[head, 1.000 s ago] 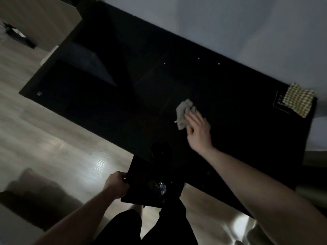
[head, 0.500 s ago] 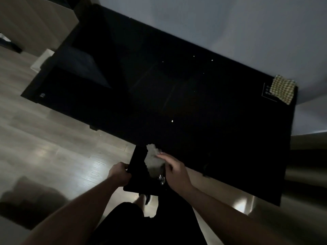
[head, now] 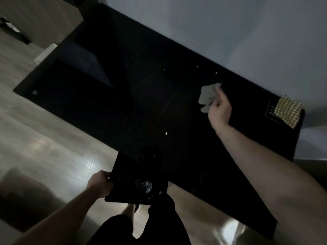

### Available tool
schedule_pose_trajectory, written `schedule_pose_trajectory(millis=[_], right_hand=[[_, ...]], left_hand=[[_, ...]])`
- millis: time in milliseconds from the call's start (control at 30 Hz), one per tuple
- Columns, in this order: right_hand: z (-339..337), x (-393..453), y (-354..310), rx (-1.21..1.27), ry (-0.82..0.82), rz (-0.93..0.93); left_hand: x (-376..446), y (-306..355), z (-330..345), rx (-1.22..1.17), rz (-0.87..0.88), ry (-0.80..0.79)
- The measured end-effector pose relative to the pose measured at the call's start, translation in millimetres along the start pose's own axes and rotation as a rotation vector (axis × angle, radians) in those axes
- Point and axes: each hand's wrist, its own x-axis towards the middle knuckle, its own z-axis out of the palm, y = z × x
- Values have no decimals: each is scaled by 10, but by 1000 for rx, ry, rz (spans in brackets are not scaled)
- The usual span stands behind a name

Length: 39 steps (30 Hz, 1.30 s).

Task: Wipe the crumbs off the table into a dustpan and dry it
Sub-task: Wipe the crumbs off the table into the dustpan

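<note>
Showing a wiping task part-way through, viewed from the head camera in dim light. Nearest the viewer, a flat black rectangular dustpan (head: 139, 179) is held level at the near edge of the long black glossy table (head: 88, 96), just below the tabletop; the left hand (head: 100, 186) is closed around its left rim, thumb on top. A small crinkled glint of debris is seen inside the pan, so some sweepings are judged to be collected already. On the tabletop beyond, one pale crumb (head: 166, 133) lies between pan and cloth, and three more pale specks (head: 197, 67) are scattered near the far edge, beyond the cloth. At mid-table the right hand (head: 220, 110) is pinched on a crumpled pale grey cloth (head: 208, 97), fingers bunched over its right side, the cloth apparently touching the surface. At the far right corner a folded yellow-checked cloth (head: 288, 111) lies untouched, partly over a white-lined label. Sweeping is therefore judged unfinished, and drying not yet begun. Wetness of the surface cannot be made out; finer crumbs may be lost in the dark, and the table's right end is cut off behind the right forearm
</note>
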Motion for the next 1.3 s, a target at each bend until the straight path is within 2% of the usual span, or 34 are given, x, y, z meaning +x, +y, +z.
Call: schedule_pose_trajectory(millis=[233,333,400,500,733,867,1033,1200,1300], right_hand=[[142,1402,16,-153,-30,-52],[283,1750,180,-288,-124,-46],[419,1837,291,-457,-198,-75],[607,1846,291,-622,-186,-139],[1301,1798,-187,-577,-460,-409],[1624,1361,-363,-529,-526,-525],[1523,406,-133,-365,-570,-633],[1099,-1046,111,-239,-705,-633],[892,-1974,246,-163,-792,-549]], left_hand=[[62,-55,100,-9,-58,-28],[85,-4,166,-23,-45,-9],[93,51,196,-26,-41,-7],[108,92,230,-53,-58,-10],[127,164,284,-83,-66,-15],[83,229,258,-56,-45,-11],[11,253,229,-54,-50,5],[-129,284,167,-53,-30,16],[-212,255,165,-48,-22,18]])
